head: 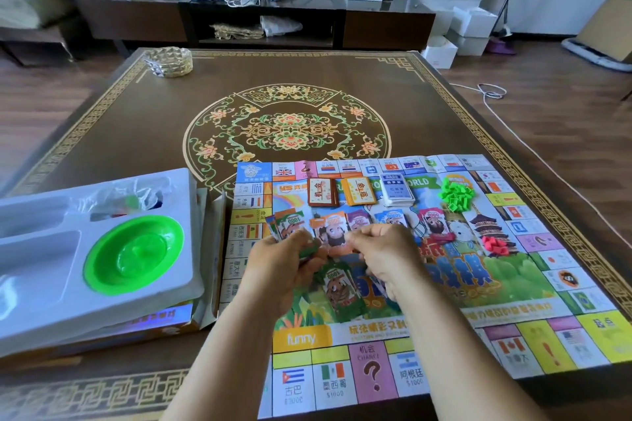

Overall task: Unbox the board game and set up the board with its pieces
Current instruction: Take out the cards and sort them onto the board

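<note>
Left hand (285,258), palm down, fingers curled shut on a small fan of paper play-money notes (287,223); right hand (379,251), palm down, fingers bent together, pinching at the same notes where the two hands nearly meet. Both forearms reach in from the near edge. Under the hands: unfolded paper game board with flag squares along its border (372,376), flat on the dark brown patterned table (136,133). Just below the fingertips, one green banknote (342,290) lying on the board. Just beyond the fingers, a row of coloured note stacks (432,224), partly hidden by the hands, count unclear. Farther beyond: three card decks, one brown-backed (320,193), one orange-backed (360,191), one blue-and-white (396,190). Right of the fingers: one heap of green plastic houses (456,195), one smaller heap of red plastic pieces (496,244). Left of the fingers, well apart: white moulded plastic box tray (51,284) holding one green plastic dish (133,255) and one clear bag of small pieces (136,195).
</note>
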Demonstrator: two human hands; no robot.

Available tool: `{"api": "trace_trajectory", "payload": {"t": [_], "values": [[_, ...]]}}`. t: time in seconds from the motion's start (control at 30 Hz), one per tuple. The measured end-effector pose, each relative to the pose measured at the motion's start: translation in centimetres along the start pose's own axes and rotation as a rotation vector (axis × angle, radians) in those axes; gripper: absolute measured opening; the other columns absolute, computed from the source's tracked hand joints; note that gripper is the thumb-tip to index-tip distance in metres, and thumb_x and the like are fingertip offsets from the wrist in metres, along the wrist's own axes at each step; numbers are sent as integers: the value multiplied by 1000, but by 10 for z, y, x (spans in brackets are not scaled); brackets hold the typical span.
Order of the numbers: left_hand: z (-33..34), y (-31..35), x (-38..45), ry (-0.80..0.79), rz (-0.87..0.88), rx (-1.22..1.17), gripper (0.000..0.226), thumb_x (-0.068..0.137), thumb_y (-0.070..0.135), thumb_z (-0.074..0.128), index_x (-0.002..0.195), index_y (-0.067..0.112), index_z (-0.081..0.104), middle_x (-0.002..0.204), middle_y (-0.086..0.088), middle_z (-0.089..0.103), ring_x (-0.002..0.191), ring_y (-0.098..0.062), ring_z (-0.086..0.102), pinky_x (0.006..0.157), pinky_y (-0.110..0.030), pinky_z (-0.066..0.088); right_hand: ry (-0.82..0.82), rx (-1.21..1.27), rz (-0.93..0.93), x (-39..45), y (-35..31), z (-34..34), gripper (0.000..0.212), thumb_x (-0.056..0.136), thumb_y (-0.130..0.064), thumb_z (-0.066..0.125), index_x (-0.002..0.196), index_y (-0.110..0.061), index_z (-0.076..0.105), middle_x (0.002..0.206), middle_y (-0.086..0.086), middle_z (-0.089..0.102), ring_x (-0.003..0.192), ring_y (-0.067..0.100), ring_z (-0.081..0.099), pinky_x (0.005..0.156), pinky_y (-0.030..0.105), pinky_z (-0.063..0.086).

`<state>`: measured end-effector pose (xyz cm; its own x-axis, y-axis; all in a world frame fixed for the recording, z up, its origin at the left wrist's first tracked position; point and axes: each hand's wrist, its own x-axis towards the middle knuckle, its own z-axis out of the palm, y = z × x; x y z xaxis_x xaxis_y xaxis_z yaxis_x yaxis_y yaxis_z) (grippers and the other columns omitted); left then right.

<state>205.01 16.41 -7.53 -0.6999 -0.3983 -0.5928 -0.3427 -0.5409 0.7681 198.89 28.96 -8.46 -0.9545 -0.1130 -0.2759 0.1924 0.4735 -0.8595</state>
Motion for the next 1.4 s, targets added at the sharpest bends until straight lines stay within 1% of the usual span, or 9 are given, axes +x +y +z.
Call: {"api": "trace_trajectory", "payload": {"t": [0.17, 0.33, 0.43, 0.53, 0.7, 0.9, 1.07, 1.2, 1.4], "values": [[-6, 1, 3, -38, -14, -15, 19, 93, 8, 51, 105, -7, 55, 79, -21, 68, 67, -25, 62, 62, -30, 50, -9, -133, 12, 8, -16, 19, 18, 84, -25, 68, 81, -7, 69, 84, 4, 68, 80, 19, 62, 71, 31, 50], [-4, 5, -2, -101, -10, -71, 15, 95, 5, 48, 105, -4, 54, 70, -14, 71, 60, -20, 69, 56, -26, 55, 11, -208, 12, 11, -20, 20, 21, 82, -28, 69, 86, -7, 69, 85, 4, 70, 76, 18, 63, 69, 31, 52], [-1, 2, -3, -155, -12, -84, 16, 95, 3, 48, 106, -6, 55, 90, -22, 70, 71, -23, 71, 58, -26, 58, 2, -129, -8, 1, -23, 14, 25, 85, -35, 65, 88, -10, 66, 81, 3, 67, 70, 14, 58, 60, 27, 47], [1, -1, -5, -174, -1, -67, 14, 93, 5, 55, 100, -6, 57, 86, -21, 70, 72, -23, 70, 63, -28, 60, -58, 15, -1, -20, -25, 5, 24, 85, -38, 65, 82, -13, 65, 77, 2, 65, 67, 11, 55, 59, 26, 43], [6, -5, -12, -228, 22, 23, 14, 86, 9, 65, 94, -3, 67, 79, -13, 72, 66, -18, 69, 57, -23, 57, -59, 199, 10, -38, -12, -2, 16, 85, -27, 68, 72, -18, 64, 75, -1, 67, 66, 10, 56, 58, 26, 42], [12, -6, -14, -285, 13, 62, 10, 94, 11, 55, 93, 2, 61, 92, -17, 68, 82, -26, 67, 68, -30, 55, -8, 322, 99, -30, -1, -7, 13, 82, -29, 72, 86, -17, 68, 74, -4, 67, 64, 10, 55, 61, 25, 42], [19, -11, -11, -204, 70, 67, 7, 94, 8, 54, 91, 4, 59, 90, -16, 67, 81, -26, 68, 64, -28, 57, 10, 291, 51, -29, 1, -15, 15, 80, -24, 74, 69, -18, 65, 46, -12, 57, 56, 8, 52, 57, 27, 42], [22, -14, -10, -148, 96, 55, 3, 88, 6, 62, 89, 4, 61, 89, -17, 69, 80, -26, 68, 64, -28, 57, 10, 280, 28, -33, 0, -15, 17, 81, -20, 73, 66, -19, 64, 58, -8, 62, 56, 7, 52, 58, 26, 43], [23, -15, -10, -206, 74, -2, 22, 85, 13, 67, 103, 0, 64, 92, -15, 71, 76, -20, 69, 58, -24, 55, -13, 307, 64, -32, -1, -16, 12, 82, -21, 72, 73, -24, 64, 74, -5, 68, 65, 7, 57, 57, 23, 42]]}}
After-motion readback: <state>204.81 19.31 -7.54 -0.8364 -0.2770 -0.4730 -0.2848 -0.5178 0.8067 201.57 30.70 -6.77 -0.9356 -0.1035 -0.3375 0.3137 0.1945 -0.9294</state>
